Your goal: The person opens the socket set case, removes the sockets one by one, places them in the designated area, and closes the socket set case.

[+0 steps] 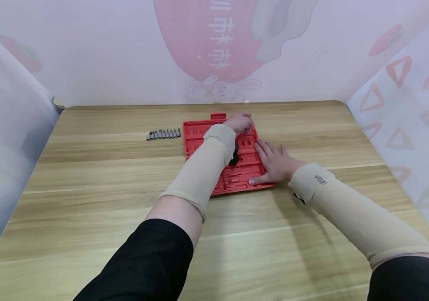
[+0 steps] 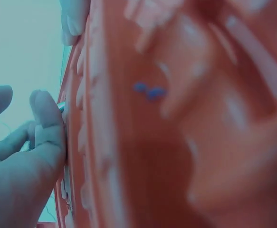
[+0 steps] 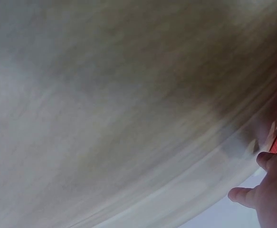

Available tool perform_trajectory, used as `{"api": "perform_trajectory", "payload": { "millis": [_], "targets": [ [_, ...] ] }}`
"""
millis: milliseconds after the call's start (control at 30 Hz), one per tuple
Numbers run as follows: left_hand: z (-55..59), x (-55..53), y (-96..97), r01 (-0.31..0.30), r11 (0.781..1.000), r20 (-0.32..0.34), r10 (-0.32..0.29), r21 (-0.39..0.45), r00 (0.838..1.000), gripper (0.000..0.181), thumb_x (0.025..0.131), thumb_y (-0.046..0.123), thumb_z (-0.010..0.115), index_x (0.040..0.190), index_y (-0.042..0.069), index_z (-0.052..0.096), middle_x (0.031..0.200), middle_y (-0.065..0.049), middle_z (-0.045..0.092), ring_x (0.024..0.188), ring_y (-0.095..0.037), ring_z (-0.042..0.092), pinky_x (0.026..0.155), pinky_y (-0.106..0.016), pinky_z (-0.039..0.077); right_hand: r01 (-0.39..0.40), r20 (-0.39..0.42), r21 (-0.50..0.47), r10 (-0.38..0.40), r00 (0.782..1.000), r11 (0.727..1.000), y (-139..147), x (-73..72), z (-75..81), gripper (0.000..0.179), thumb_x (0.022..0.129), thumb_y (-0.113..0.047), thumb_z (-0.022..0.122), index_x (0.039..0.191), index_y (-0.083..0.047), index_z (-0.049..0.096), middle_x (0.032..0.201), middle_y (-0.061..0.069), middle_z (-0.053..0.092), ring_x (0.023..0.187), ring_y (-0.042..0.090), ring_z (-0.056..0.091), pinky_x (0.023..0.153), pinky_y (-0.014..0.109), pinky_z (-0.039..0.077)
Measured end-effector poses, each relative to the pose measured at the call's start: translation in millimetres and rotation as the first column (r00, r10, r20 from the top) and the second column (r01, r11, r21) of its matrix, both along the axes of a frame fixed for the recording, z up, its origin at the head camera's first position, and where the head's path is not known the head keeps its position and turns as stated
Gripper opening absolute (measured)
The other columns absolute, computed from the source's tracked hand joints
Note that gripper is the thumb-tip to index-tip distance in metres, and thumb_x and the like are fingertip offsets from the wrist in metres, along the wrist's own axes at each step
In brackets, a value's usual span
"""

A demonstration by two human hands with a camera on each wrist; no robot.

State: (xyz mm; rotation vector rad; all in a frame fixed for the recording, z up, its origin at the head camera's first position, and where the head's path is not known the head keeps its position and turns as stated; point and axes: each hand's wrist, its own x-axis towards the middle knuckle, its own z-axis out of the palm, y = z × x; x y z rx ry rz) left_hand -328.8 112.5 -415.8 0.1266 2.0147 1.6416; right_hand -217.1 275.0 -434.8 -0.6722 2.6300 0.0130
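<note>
An open red plastic tool case with moulded slots lies on the wooden table. My left hand reaches over its far right part, fingers bent down into it. In the left wrist view, those fingers touch the case beside a small shiny metal piece; whether they pinch it cannot be made out. My right hand rests spread on the case's right edge, thumb over the near corner. A black piece sits mid-case, partly hidden by my left forearm. Left of the case, several small metal bit sockets stand in a row.
The wooden table has its far edge against a printed white curtain. More curtain hangs on both sides. My left forearm crosses over the case and covers its near left part.
</note>
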Motion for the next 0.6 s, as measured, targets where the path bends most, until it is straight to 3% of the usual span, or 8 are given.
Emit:
{"api": "perform_trajectory", "payload": {
  "millis": [233, 300, 367, 467, 533, 600],
  "targets": [
    [6.9, 6.7, 0.4, -0.104, 0.987, 0.037, 0.100, 0.125, 0.994, 0.046, 0.103, -0.005, 0.051, 0.149, -0.010, 0.046, 0.147, -0.027, 0.051, 0.131, -0.033, 0.054, 0.108, -0.037, 0.045, -0.002, 0.000, -0.023, 0.002, 1.000, 1.000, 0, -0.5, 2.4, 0.126, 0.088, -0.077, 0.060, 0.162, 0.003, -0.003, 0.170, 0.023, -0.009, 0.155, 0.046, 0.002, 0.114, 0.077, 0.005],
    [6.6, 7.2, 0.8, -0.135, 0.975, 0.070, 0.125, 0.178, 0.990, 0.047, 0.102, -0.009, 0.051, 0.148, -0.012, 0.045, 0.147, -0.029, 0.049, 0.132, -0.035, 0.053, 0.109, -0.038, 0.045, -0.004, 0.003, -0.026, 0.004, 1.000, 1.000, 1, -0.5, 2.2, 0.126, 0.088, -0.078, 0.059, 0.162, 0.003, -0.003, 0.169, 0.023, -0.009, 0.154, 0.046, 0.002, 0.113, 0.077, 0.005],
    [4.7, 6.5, 1.2, -0.132, 0.976, 0.069, 0.122, 0.171, 0.990, 0.045, 0.101, -0.009, 0.051, 0.146, -0.013, 0.045, 0.145, -0.029, 0.051, 0.128, -0.035, 0.056, 0.108, -0.038, 0.046, -0.004, 0.008, -0.019, 0.004, 1.000, 1.000, 2, -0.3, 1.9, 0.127, 0.088, -0.079, 0.057, 0.162, 0.004, -0.003, 0.169, 0.023, -0.009, 0.154, 0.046, 0.002, 0.114, 0.077, 0.005],
    [-0.1, 2.7, 2.0, -0.100, 0.992, 0.012, 0.099, 0.081, 0.995, 0.040, 0.100, -0.008, 0.056, 0.140, -0.012, 0.054, 0.137, -0.023, 0.058, 0.113, -0.029, 0.062, 0.100, -0.035, 0.051, 0.000, 0.011, -0.014, 0.000, 1.000, 1.000, 3, -0.4, 1.7, 0.127, 0.088, -0.079, 0.057, 0.162, 0.004, -0.003, 0.169, 0.023, -0.009, 0.154, 0.046, 0.002, 0.114, 0.077, 0.005],
    [-3.9, -1.4, 2.3, -0.072, 0.997, -0.051, 0.071, -0.028, 0.996, 0.031, 0.098, -0.007, 0.061, 0.128, -0.012, 0.064, 0.126, -0.019, 0.064, 0.099, -0.022, 0.065, 0.091, -0.030, 0.055, 0.003, 0.010, -0.005, -0.003, 1.000, 1.000, 3, -0.8, 1.1, 0.127, 0.088, -0.079, 0.057, 0.162, 0.003, -0.004, 0.170, 0.022, -0.010, 0.155, 0.045, 0.002, 0.114, 0.076, 0.005],
    [-6.7, -5.1, 2.1, -0.046, 0.982, -0.134, 0.022, -0.180, 0.991, 0.018, 0.097, -0.002, 0.065, 0.113, -0.007, 0.072, 0.112, -0.013, 0.069, 0.086, -0.016, 0.063, 0.081, -0.025, 0.055, -0.003, 0.005, -0.006, 0.003, 1.000, 1.000, 2, -1.5, -0.1, 0.126, 0.088, -0.079, 0.058, 0.162, 0.003, -0.003, 0.170, 0.022, -0.009, 0.155, 0.045, 0.002, 0.114, 0.077, 0.005]
  ]
}}
